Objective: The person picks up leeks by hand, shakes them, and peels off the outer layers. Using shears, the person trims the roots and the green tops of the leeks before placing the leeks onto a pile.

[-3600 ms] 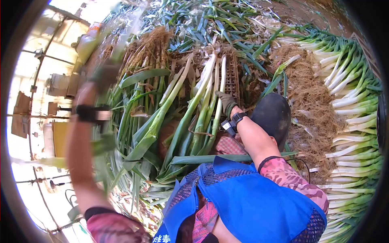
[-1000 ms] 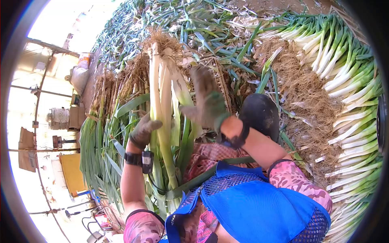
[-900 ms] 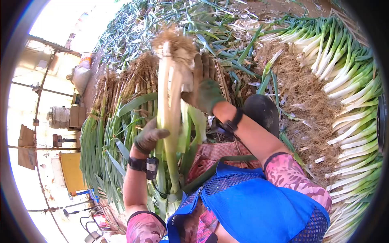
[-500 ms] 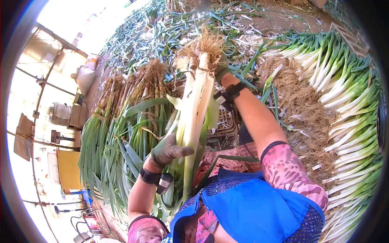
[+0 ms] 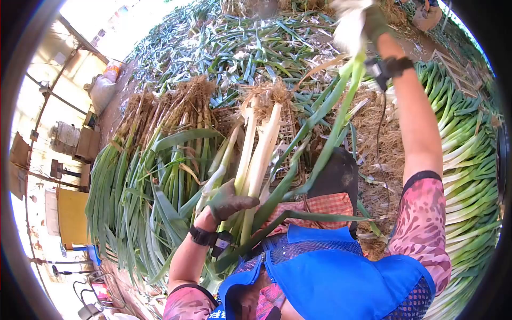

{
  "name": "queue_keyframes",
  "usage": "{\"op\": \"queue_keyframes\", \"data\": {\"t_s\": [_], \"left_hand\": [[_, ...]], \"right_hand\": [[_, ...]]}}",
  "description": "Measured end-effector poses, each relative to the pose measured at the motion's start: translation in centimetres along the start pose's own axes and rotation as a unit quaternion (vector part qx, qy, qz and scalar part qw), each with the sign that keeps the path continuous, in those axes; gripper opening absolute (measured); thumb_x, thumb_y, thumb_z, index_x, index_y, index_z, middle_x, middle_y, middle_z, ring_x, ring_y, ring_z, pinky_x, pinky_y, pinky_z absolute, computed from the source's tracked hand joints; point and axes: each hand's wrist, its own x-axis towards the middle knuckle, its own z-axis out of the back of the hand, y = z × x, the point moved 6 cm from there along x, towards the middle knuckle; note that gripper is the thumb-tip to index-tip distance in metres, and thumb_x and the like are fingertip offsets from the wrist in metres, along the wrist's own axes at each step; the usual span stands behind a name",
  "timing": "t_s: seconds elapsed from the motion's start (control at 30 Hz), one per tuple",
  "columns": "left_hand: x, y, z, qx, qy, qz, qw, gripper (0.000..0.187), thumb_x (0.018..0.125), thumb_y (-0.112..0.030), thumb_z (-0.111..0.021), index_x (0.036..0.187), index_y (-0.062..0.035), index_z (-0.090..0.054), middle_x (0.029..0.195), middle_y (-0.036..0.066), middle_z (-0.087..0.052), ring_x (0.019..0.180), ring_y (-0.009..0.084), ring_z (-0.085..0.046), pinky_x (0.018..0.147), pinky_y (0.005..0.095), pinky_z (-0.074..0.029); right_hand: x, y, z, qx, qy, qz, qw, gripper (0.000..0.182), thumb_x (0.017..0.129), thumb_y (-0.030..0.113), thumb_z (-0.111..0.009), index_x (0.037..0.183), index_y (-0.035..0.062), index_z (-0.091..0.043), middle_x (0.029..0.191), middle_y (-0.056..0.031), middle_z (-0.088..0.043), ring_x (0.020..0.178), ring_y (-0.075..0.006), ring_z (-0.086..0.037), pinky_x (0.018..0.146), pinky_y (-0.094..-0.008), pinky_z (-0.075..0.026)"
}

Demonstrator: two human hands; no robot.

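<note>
My left hand [image 5: 230, 202], in a dark work glove, is closed around a few leeks [image 5: 264, 144] in front of my body. Their pale stems point away from me, with brown roots at the far ends. Up at the top right is my gloved right hand [image 5: 376, 24], blurred by motion. It is closed on a peeled leek leaf [image 5: 346, 80], whose whitish end is smeared beside the glove. The long green part of that leaf trails down towards the leeks in my left hand.
Unpeeled leeks [image 5: 149, 186] with earthy roots are piled at the left. Cleaned white leeks [image 5: 469, 181] lie in a curved row at the right, beside root litter [image 5: 368, 133]. Leaf scraps [image 5: 256, 48] cover the far ground. A plastic crate [image 5: 285, 128] stands behind the held leeks.
My right hand has swung from the root ends up and to the right, drawing a leaf away from the leeks. My left hand still grips the leeks, whose root ends sit lower in view.
</note>
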Motion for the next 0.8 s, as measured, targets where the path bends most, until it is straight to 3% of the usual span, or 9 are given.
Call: {"op": "queue_keyframes", "data": {"t_s": [0.1,0.13,0.2,0.33,0.47,0.63,0.67,0.7,0.8], "left_hand": [[0.5,-0.8,-1.7,-0.057,0.005,0.007,0.998,0.072,0.065,-0.031,-0.083,0.124,0.0005,-0.057,0.108,0.010,-0.067,0.097,0.0185,-0.063,0.088,0.0335,-0.050],[0.5,-0.7,-2.0,-0.050,-0.003,0.009,0.999,0.073,0.065,-0.032,-0.083,0.124,0.0010,-0.057,0.108,0.011,-0.067,0.097,0.0187,-0.063,0.088,0.0337,-0.050],[0.4,-0.1,-2.1,-0.028,-0.037,0.010,0.999,0.074,0.064,-0.032,-0.083,0.124,0.0018,-0.056,0.108,0.011,-0.067,0.096,0.0191,-0.063,0.087,0.0340,-0.050],[0.1,1.1,-2.2,0.053,-0.109,0.040,0.992,0.069,0.062,-0.030,-0.083,0.116,0.0031,-0.055,0.102,0.014,-0.067,0.090,0.0208,-0.064,0.082,0.0341,-0.052],[0.7,2.1,-2.1,0.055,-0.129,0.007,0.990,0.065,0.065,-0.028,-0.080,0.116,0.0034,-0.054,0.098,0.013,-0.066,0.088,0.0209,-0.064,0.079,0.0341,-0.052],[-1.1,-2.0,-1.4,-0.027,-0.023,-0.008,0.999,0.064,0.070,-0.034,-0.079,0.119,0.0009,-0.056,0.098,0.009,-0.067,0.081,0.0175,-0.064,0.077,0.0336,-0.053],[-2.2,-1.8,-1.2,-0.020,-0.031,-0.031,0.999,0.067,0.070,-0.038,-0.079,0.122,0.0002,-0.058,0.102,0.008,-0.067,0.087,0.0163,-0.063,0.081,0.0339,-0.052],[-2.3,0.8,-0.7,-0.042,-0.046,-0.069,0.996,0.064,0.068,-0.022,-0.081,0.123,-0.0012,-0.056,0.098,0.006,-0.066,0.090,0.0166,-0.064,0.083,0.0318,-0.052],[-4.0,2.4,0.6,-0.116,0.006,-0.045,0.992,0.067,0.070,-0.019,-0.082,0.128,-0.0004,-0.053,0.105,0.008,-0.067,0.094,0.0179,-0.064,0.087,0.0320,-0.052]], "right_hand": [[-7.6,19.5,8.6,0.279,0.140,0.046,0.949,0.036,0.082,0.007,-0.066,0.117,0.0032,-0.062,0.103,-0.0192,-0.069,0.089,-0.0277,-0.068,0.083,-0.0383,-0.055],[-8.4,23.2,4.9,0.282,0.126,0.084,0.947,0.039,0.089,0.009,-0.058,0.128,0.0068,-0.056,0.108,-0.0200,-0.068,0.092,-0.0307,-0.068,0.085,-0.0398,-0.054],[-11.3,28.1,-2.6,0.322,0.216,0.050,0.920,0.034,0.091,0.015,-0.051,0.123,0.0059,-0.058,0.106,-0.0208,-0.069,0.098,-0.0347,-0.068,0.086,-0.0408,-0.052],[-13.1,31.1,-1.2,0.194,0.133,0.133,0.963,0.026,0.090,0.018,-0.049,0.101,0.0056,-0.068,0.094,-0.0187,-0.071,0.088,-0.0350,-0.070,0.075,-0.0447,-0.054],[-11.2,30.0,-0.4,0.128,0.073,0.103,0.984,0.020,0.091,0.019,-0.050,0.098,0.0074,-0.066,0.094,-0.0198,-0.070,0.089,-0.0349,-0.069,0.072,-0.0441,-0.055],[-6.3,23.5,0.3,0.323,-0.062,-0.060,0.943,0.028,0.091,0.032,-0.055,0.103,0.0098,-0.065,0.095,-0.0168,-0.071,0.087,-0.0315,-0.070,0.072,-0.0415,-0.055],[-4.7,19.5,0.0,0.221,-0.042,-0.061,0.972,0.029,0.090,0.037,-0.057,0.105,0.0138,-0.066,0.093,-0.0126,-0.072,0.084,-0.0255,-0.070,0.072,-0.0387,-0.056],[-3.5,14.8,-0.4,0.232,-0.045,-0.111,0.965,0.028,0.093,0.036,-0.054,0.107,0.0141,-0.066,0.093,-0.0113,-0.071,0.081,-0.0232,-0.068,0.070,-0.0353,-0.056],[-6.0,1.4,-2.2,0.536,-0.021,-0.349,0.768,0.028,0.100,0.032,-0.048,0.112,0.0148,-0.066,0.094,-0.0075,-0.069,0.074,-0.0161,-0.063,0.066,-0.0254,-0.055]]}}
